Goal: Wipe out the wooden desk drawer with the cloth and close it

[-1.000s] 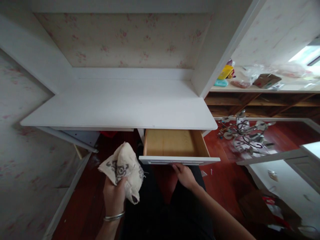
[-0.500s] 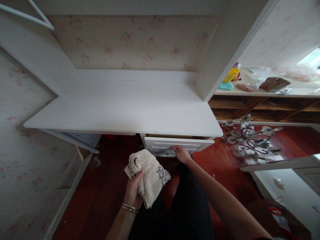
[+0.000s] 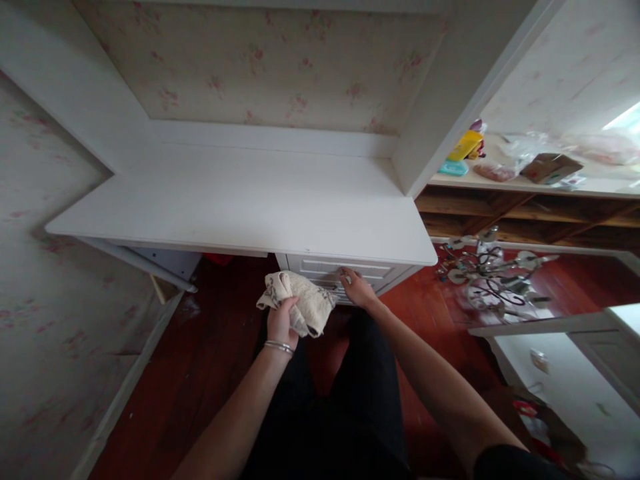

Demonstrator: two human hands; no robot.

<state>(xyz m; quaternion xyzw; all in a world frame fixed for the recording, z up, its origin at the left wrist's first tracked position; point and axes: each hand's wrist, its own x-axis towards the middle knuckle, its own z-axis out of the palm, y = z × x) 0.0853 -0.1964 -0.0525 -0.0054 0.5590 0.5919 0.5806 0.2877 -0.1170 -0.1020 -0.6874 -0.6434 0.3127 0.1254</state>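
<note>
My left hand (image 3: 281,323) is closed round a folded cream cloth (image 3: 313,303) with a grey pattern, held in front of the desk drawers. My right hand (image 3: 358,289) is at the top drawer (image 3: 310,265), its fingers pinched at the knob, which they mostly hide. That drawer's white panelled front now sits flush under the white desk top (image 3: 270,200). Part of a lower drawer shows between the cloth and my right hand.
Right of the desk, a chandelier (image 3: 493,267) lies on the red wooden floor (image 3: 425,347). Behind it, a low shelf unit (image 3: 480,200) bears plastic bags and a cardboard box (image 3: 550,168). A white cabinet (image 3: 565,373) stands at lower right.
The top drawer has gone from slightly pulled out to shut, with my right hand moving in at its front. My left hand has brought the cloth up closer to the drawers.
</note>
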